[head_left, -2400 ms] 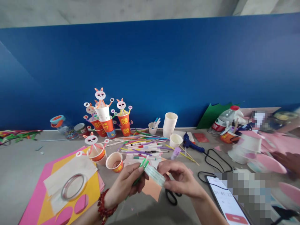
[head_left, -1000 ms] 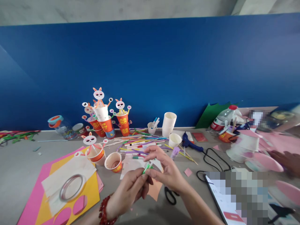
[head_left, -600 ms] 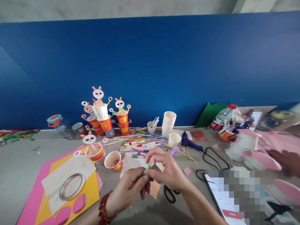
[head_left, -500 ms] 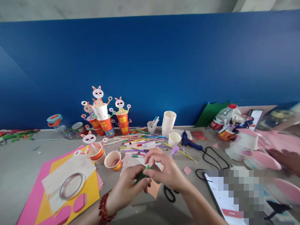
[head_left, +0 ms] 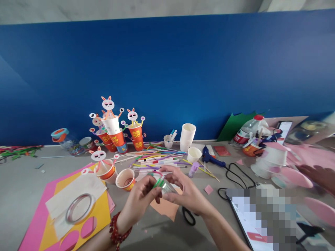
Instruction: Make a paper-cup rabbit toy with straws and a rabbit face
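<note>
Above the table's near middle, my left hand (head_left: 141,195) grips the green end of a small clear container (head_left: 167,187) between thumb and fingers. A red bead bracelet circles that wrist. My right hand (head_left: 187,188) curves around the clear end, thumb below and fingers above. Part of the container is hidden by the fingers. Under both hands lies a sheet of orange paper (head_left: 166,208), with black-handled scissors (head_left: 188,216) beside it. Left of my hands stands an open paper cup (head_left: 125,179), near a cup with a rabbit-faced figure (head_left: 98,156).
Marker pens and pipe cleaners (head_left: 159,158) lie behind my hands. A blue glue gun (head_left: 210,157) with a looping black cord is to the right. A tape roll (head_left: 80,208) rests on coloured paper. Another person's hand (head_left: 318,177) is at far right, near a phone (head_left: 243,219).
The container has turned between my hands, and its clear part now shows. My right-hand fingers have opened wider around it, and more of the orange paper is visible.
</note>
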A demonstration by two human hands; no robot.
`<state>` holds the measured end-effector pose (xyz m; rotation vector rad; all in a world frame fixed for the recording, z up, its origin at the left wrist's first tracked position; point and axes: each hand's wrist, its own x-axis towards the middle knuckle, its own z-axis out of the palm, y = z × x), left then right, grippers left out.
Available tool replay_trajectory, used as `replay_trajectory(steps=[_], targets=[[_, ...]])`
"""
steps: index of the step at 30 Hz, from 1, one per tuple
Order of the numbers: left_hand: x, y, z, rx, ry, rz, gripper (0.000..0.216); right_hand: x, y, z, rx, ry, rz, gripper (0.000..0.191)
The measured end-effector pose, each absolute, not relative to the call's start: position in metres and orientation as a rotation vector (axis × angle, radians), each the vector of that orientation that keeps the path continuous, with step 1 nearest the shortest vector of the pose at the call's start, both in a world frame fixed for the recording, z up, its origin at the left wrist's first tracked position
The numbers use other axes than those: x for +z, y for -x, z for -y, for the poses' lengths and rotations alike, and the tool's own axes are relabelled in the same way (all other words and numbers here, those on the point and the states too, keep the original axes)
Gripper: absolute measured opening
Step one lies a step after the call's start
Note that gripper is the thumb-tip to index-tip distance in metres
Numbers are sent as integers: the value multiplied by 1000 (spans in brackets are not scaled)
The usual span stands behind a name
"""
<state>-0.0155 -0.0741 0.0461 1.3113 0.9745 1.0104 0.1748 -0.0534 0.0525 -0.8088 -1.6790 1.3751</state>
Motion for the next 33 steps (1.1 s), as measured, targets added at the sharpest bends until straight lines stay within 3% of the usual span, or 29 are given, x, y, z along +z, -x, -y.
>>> replay_trajectory(steps=[2,7,15,23,33], targets=[[45,14,73,1019,-1248,-960,27,47,-176,56,1403,816,1671,64],[42,12,70,1050,-1384,-991,22,45,-182,59,1193,994,1796,44],[43,14,65,1022,-1494,-1033,17,61,-187,57,956,1066,1985,44],[39,15,66,984,-1321,-963,25,52,-192,52,1057,1011,1937,46],[46,17,63,969,-1056,-863,19,39,-192,47,1116,1045,1892,51]])
